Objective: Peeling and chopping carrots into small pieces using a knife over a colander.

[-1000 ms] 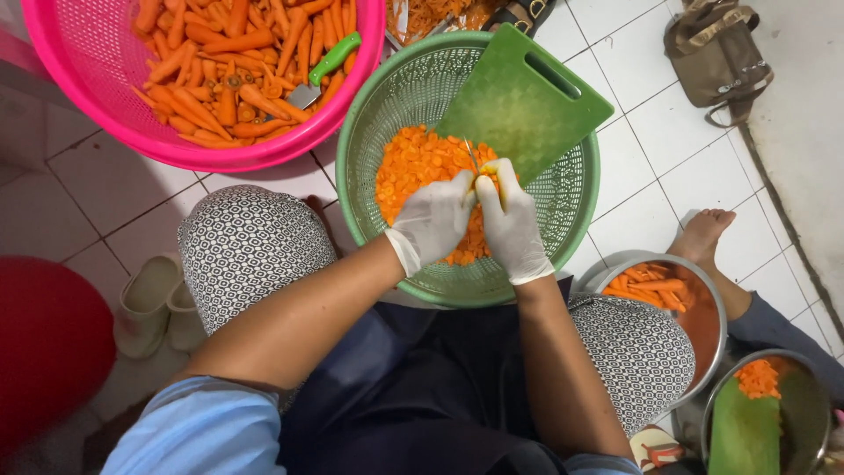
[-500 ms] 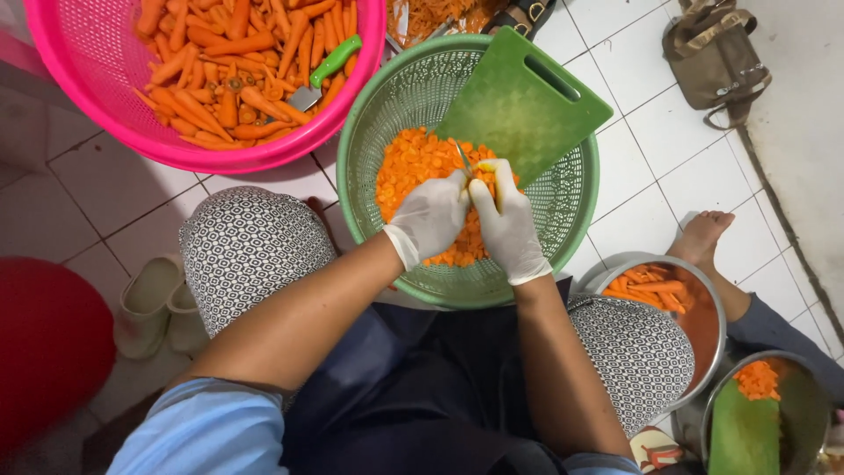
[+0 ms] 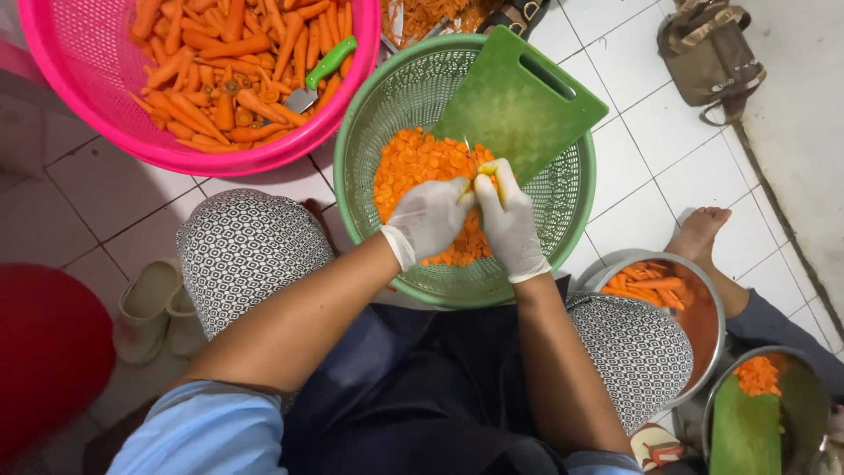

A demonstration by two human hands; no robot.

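Both my hands wear white gloves and meet over a green colander basket [image 3: 563, 189] between my knees. My left hand [image 3: 429, 218] is closed around a small piece of carrot, mostly hidden by the fingers. My right hand [image 3: 510, 222] grips a small knife with a yellowish handle [image 3: 486, 170]; its thin blade tip pokes up between the hands. Under them lies a heap of orange carrot slices [image 3: 420, 163]. A green cutting board [image 3: 519, 101] leans on the basket's far rim.
A pink basket [image 3: 79, 97] of whole peeled carrots [image 3: 224, 62] with a green-handled tool [image 3: 327, 66] sits far left. Metal bowls [image 3: 708, 303] of carrots, another person's bare foot [image 3: 699, 230], a brown bag [image 3: 708, 53], pale sandals [image 3: 149, 308] and a red object [image 3: 44, 361] lie around me.
My hands have shifted slightly toward the basket's far side and lifted a little over the slices; the knife tip now shows between them.
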